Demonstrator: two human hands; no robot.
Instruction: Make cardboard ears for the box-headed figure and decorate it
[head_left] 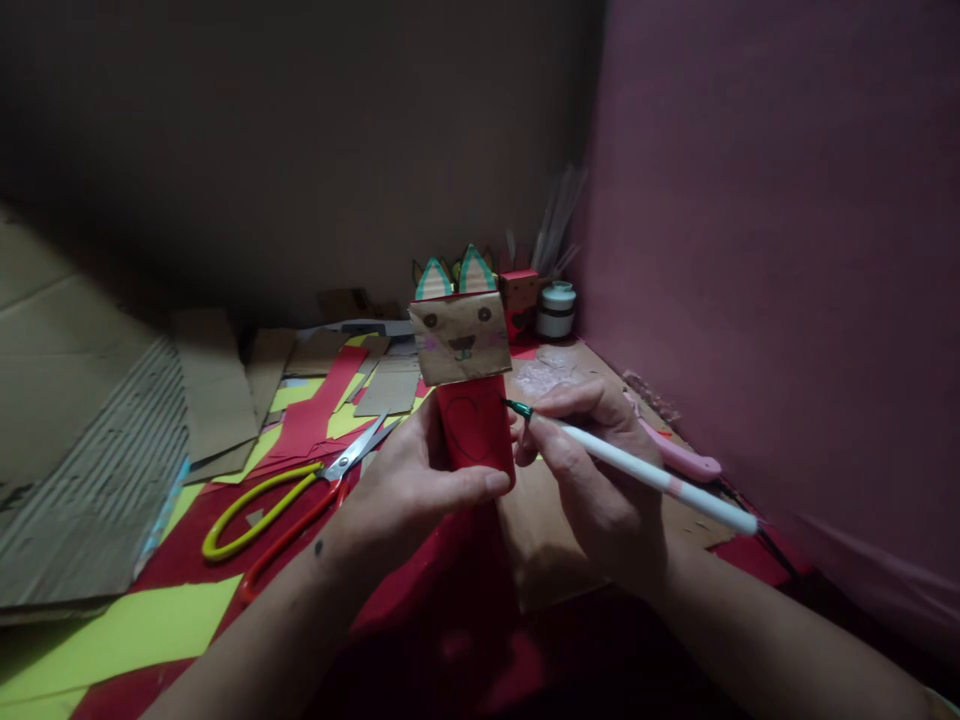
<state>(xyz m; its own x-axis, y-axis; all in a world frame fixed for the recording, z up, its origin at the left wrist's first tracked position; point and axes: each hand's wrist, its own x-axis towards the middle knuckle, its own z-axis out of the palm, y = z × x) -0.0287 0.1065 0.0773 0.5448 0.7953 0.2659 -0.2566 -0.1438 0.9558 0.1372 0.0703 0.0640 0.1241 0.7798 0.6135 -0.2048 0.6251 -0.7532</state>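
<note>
My left hand (420, 465) is closed around the red lower body of a paper animal figure (476, 425). The figure stands upright in my grip, with a brown box head, a drawn face and two pointed ears edged in green. A dark heart outline shows on the red front. Between the fingers of my right hand (600, 460) is a white marker pen (637, 466) with a green tip. That tip is at the right edge of the red body, just below the head; whether it touches cannot be made out.
Scissors (330, 480) with yellow and red handles lie open at left. Cardboard pieces (214, 380) and yellow paper (135, 640) surround them. Behind stand another red figure (519, 300) and a pale jar (556, 310). A pink-handled tool (682, 457) lies by the pink wall (780, 250).
</note>
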